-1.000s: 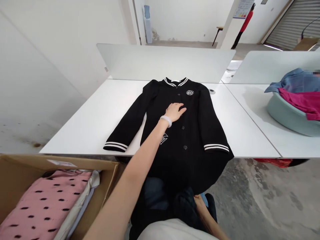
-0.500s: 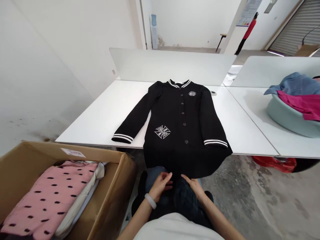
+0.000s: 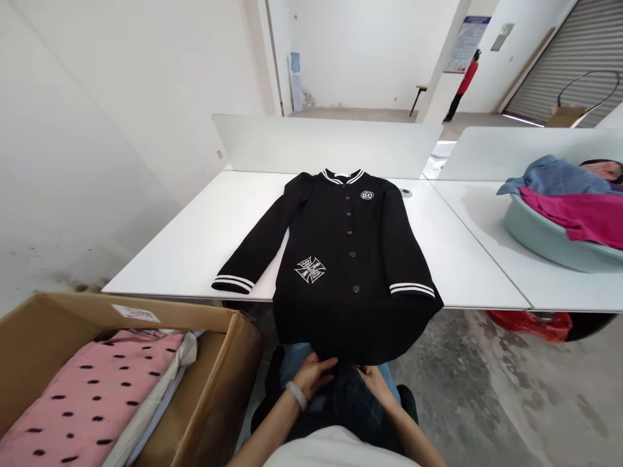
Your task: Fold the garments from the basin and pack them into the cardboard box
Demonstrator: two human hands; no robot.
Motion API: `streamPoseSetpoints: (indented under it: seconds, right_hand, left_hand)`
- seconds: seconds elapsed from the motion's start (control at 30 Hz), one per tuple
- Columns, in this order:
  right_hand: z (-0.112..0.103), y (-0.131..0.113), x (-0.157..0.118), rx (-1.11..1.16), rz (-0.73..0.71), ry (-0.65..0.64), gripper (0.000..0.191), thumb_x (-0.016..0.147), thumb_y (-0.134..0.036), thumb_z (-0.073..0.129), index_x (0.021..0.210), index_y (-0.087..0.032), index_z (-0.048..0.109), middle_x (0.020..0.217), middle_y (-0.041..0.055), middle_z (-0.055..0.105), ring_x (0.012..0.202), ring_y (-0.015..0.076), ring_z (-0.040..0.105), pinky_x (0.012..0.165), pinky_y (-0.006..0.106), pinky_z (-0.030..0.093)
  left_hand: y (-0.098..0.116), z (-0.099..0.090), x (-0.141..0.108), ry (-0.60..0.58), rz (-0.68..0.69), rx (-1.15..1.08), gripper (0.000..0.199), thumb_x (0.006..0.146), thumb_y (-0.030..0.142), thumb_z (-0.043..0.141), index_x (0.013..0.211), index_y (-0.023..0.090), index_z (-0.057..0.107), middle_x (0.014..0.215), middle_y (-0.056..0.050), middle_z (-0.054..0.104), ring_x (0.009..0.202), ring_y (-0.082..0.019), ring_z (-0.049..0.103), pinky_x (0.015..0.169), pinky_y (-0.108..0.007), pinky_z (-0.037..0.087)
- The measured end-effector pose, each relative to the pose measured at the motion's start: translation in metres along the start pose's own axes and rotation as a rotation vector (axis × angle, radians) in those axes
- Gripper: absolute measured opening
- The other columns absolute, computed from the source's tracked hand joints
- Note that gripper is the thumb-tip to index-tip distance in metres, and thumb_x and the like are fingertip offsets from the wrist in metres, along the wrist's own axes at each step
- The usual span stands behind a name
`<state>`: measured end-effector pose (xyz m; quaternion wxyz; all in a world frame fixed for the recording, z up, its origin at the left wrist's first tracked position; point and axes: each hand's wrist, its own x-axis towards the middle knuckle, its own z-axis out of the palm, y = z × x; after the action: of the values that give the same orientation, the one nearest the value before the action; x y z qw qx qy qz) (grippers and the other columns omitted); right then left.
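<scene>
A black button-front jacket [image 3: 350, 259] lies spread on the white table [image 3: 165, 266], with white-striped collar and cuffs and white embroidered badges. Its lower part hangs over the table's near edge towards me. My left hand [image 3: 314, 376], with a pale bangle on the wrist, holds the jacket's hem at the front. My right hand [image 3: 374, 383] pinches the hem a little to the right. Part of the hem and my fingertips are hidden in the dark folds over my lap.
At lower left, an open cardboard box [image 3: 214, 383] holds folded clothes, a pink spotted garment [image 3: 92, 389] on top. At right, a pale blue basin [image 3: 545, 240] holds blue and magenta cloth. A white divider panel [image 3: 321, 146] stands behind the table.
Both hands sit at the hem, slightly closer together than half a second ago. A second ago my left hand lay on the jacket's chest. The view has tilted slightly.
</scene>
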<state>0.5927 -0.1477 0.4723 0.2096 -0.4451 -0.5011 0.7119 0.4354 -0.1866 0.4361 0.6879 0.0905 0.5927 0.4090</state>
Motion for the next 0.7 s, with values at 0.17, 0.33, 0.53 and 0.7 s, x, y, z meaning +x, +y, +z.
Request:
streamPoseSetpoints:
  seconds: [0.17, 0.33, 0.53, 0.7]
  right_hand:
    - [-0.042, -0.026, -0.021, -0.285, -0.094, -0.177, 0.032, 0.075, -0.046, 0.061, 0.087, -0.020, 0.073, 0.084, 0.0061, 0.070, 0.084, 0.0241, 0.064, 0.080, 0.035, 0.048]
    - [-0.114, -0.109, -0.048, -0.671, -0.427, 0.085, 0.022, 0.086, -0.036, 0.055, 0.085, -0.021, 0.071, 0.089, 0.0070, 0.069, 0.083, 0.0207, 0.063, 0.077, 0.031, 0.049]
    - [-0.154, -0.165, 0.012, -1.213, -0.736, 0.388, 0.036, 0.079, -0.028, 0.061, 0.114, -0.023, 0.063, 0.122, 0.0099, 0.060, 0.109, 0.0289, 0.056, 0.090, 0.046, 0.046]
    - [-0.230, -0.199, 0.059, -1.075, -0.649, 0.345, 0.032, 0.073, -0.012, 0.044, 0.094, -0.021, 0.067, 0.098, 0.0062, 0.069, 0.090, 0.0218, 0.064, 0.078, 0.035, 0.051]
  left_hand:
    - [0.017, -0.014, -0.008, -0.025, 0.063, 0.215, 0.043, 0.053, 0.047, 0.084, 0.082, 0.021, 0.065, 0.085, -0.001, 0.067, 0.093, -0.023, 0.064, 0.080, -0.033, 0.049]
    - [0.091, -0.027, -0.072, -0.298, 0.183, 0.677, 0.049, 0.069, 0.059, 0.069, 0.100, 0.021, 0.071, 0.101, -0.007, 0.071, 0.098, -0.024, 0.063, 0.085, -0.034, 0.048]
    - [0.230, 0.024, -0.102, -0.446, 0.733, 0.830, 0.044, 0.091, 0.049, 0.048, 0.123, 0.022, 0.061, 0.122, -0.007, 0.064, 0.113, -0.022, 0.058, 0.098, -0.034, 0.045]
    - [0.304, 0.077, -0.013, 0.119, 1.121, 1.276, 0.045, 0.097, 0.037, 0.036, 0.134, 0.016, 0.050, 0.144, -0.008, 0.044, 0.138, -0.023, 0.032, 0.114, -0.038, 0.026]
